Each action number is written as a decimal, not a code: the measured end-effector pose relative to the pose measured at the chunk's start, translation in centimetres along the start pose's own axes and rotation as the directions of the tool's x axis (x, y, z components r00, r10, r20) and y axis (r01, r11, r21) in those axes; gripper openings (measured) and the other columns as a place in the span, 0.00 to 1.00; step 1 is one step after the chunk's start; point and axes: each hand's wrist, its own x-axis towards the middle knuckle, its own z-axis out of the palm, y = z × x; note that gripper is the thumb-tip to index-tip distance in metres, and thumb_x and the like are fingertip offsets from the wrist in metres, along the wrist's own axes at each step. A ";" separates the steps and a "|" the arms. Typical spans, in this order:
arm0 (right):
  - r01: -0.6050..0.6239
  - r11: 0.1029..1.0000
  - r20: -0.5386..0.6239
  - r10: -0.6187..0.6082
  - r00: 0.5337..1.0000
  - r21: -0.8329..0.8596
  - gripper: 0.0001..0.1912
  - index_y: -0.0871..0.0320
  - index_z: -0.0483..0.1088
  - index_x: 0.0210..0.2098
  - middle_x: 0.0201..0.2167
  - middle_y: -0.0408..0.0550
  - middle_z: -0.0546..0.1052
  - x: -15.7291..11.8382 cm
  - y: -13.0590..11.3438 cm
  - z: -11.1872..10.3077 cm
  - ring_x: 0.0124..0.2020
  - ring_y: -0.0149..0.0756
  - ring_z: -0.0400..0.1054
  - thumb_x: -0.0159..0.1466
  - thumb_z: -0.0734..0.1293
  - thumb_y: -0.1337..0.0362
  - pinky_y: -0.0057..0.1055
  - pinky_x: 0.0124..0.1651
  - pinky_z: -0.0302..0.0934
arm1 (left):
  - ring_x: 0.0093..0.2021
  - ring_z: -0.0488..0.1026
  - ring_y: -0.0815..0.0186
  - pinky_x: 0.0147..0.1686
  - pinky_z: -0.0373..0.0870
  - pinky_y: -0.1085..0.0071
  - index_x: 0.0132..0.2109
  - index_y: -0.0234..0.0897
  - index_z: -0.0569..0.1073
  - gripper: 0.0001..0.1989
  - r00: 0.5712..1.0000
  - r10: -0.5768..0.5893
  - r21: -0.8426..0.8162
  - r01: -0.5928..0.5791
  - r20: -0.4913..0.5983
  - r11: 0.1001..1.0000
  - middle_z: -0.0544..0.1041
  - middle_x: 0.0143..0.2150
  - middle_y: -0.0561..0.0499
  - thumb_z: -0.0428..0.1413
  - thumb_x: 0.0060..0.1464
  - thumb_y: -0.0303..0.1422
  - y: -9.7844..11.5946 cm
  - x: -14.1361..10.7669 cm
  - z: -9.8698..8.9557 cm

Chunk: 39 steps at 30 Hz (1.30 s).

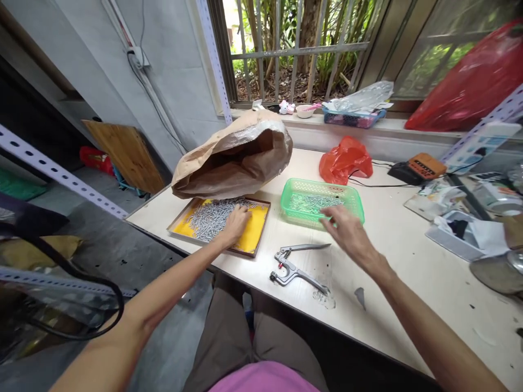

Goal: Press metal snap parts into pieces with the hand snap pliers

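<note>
My left hand (237, 224) is at the right side of a heap of small silvery metal pieces (210, 219), its fingers bent together; what is in them is too small to make out. The heap lies in a shallow brown-rimmed tray (256, 231) with a yellow bottom. Over the near rim of a green plastic basket (292, 218) hovers my right hand (347, 231), thumb and fingers curved and slightly apart. More silvery pieces (316, 202) lie inside that basket. Between my forearms rests a hand-press pliers (300, 269) with metal handles spread, touched by neither hand.
Behind the tray, a large brown paper sack (232, 163) lies with its mouth toward me. A red plastic bag (346, 160) sits behind the basket. To the right are an orange-and-black device (425, 166) with a cord and a grey bin (453, 234). A grey scrap (360, 297) lies nearer.
</note>
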 end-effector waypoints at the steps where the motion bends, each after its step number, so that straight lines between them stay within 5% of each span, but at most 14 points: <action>1: 0.005 0.999 0.071 -0.008 0.997 0.037 0.14 0.58 0.71 0.42 0.38 0.53 0.73 -1.6 -0.4 0.5 0.35 0.39 0.69 0.69 0.56 0.59 0.38 0.41 0.64 | 0.47 0.62 0.59 0.41 0.64 0.67 0.42 0.33 0.76 0.12 0.999 0.015 -0.002 -0.015 0.042 1.000 0.72 0.43 0.43 0.47 0.61 0.25 -0.5 0.5 0.2; 7: -0.088 0.988 0.401 0.030 0.916 0.128 0.12 0.54 0.70 0.46 0.39 0.48 0.72 -10.0 -3.4 3.1 0.37 0.35 0.70 0.69 0.58 0.59 0.31 0.39 0.65 | 0.48 0.62 0.60 0.44 0.62 0.68 0.33 0.32 0.73 0.11 0.994 0.045 -0.070 -0.038 0.100 0.997 0.71 0.40 0.43 0.47 0.58 0.22 -0.9 1.7 0.2; 11: -0.099 0.995 0.443 0.089 0.892 0.001 0.13 0.56 0.68 0.49 0.40 0.50 0.71 -11.7 -4.2 3.8 0.39 0.37 0.70 0.69 0.57 0.63 0.32 0.40 0.64 | 0.46 0.66 0.61 0.44 0.63 0.70 0.35 0.34 0.75 0.09 0.999 -0.016 -0.230 0.027 0.051 0.973 0.75 0.39 0.45 0.50 0.57 0.26 1.3 0.4 -1.3; 14: -0.068 0.995 0.456 0.094 0.885 -0.073 0.13 0.58 0.70 0.45 0.38 0.50 0.71 -11.4 -4.1 3.8 0.37 0.36 0.69 0.70 0.54 0.66 0.31 0.39 0.61 | 0.35 0.71 0.67 0.37 0.65 0.73 0.37 0.34 0.76 0.07 0.988 -0.090 -0.522 0.144 0.127 0.841 0.77 0.35 0.49 0.54 0.54 0.30 4.7 -2.3 -2.2; 19: 0.028 0.977 0.464 0.076 0.882 -0.213 0.14 0.57 0.71 0.40 0.35 0.49 0.72 -10.8 -3.2 2.7 0.36 0.36 0.67 0.70 0.54 0.66 0.31 0.36 0.56 | 0.21 0.66 0.74 0.23 0.63 0.77 0.35 0.32 0.74 0.07 0.849 -0.081 -0.719 0.490 0.523 0.493 0.73 0.24 0.54 0.59 0.47 0.30 9.5 -6.9 -1.7; 23: 0.035 0.966 0.461 0.090 0.883 -0.255 0.15 0.56 0.72 0.40 0.35 0.49 0.72 -11.5 -2.4 1.9 0.36 0.35 0.66 0.71 0.54 0.65 0.31 0.37 0.54 | 0.19 0.63 0.76 0.19 0.60 0.79 0.30 0.30 0.74 0.09 0.745 -0.048 -0.688 0.637 0.665 0.347 0.71 0.22 0.54 0.61 0.46 0.33 11.3 -8.3 -0.7; 27: 0.012 0.967 0.458 0.109 0.882 -0.253 0.15 0.56 0.71 0.42 0.36 0.49 0.72 -12.1 -2.3 1.6 0.38 0.35 0.66 0.71 0.54 0.66 0.30 0.38 0.54 | 0.16 0.59 0.78 0.15 0.53 0.80 0.28 0.30 0.74 0.12 0.693 -0.041 -0.639 0.685 0.720 0.351 0.69 0.19 0.55 0.62 0.46 0.38 12.1 -8.6 0.1; 39: -0.046 0.959 0.476 0.179 0.861 -0.279 0.14 0.57 0.72 0.43 0.37 0.50 0.72 -11.8 -3.0 1.4 0.39 0.36 0.66 0.70 0.55 0.66 0.30 0.38 0.55 | 0.15 0.60 0.78 0.14 0.49 0.79 0.25 0.31 0.72 0.11 0.665 -0.002 -0.605 0.680 0.747 0.414 0.69 0.18 0.56 0.61 0.46 0.36 12.9 -8.8 1.2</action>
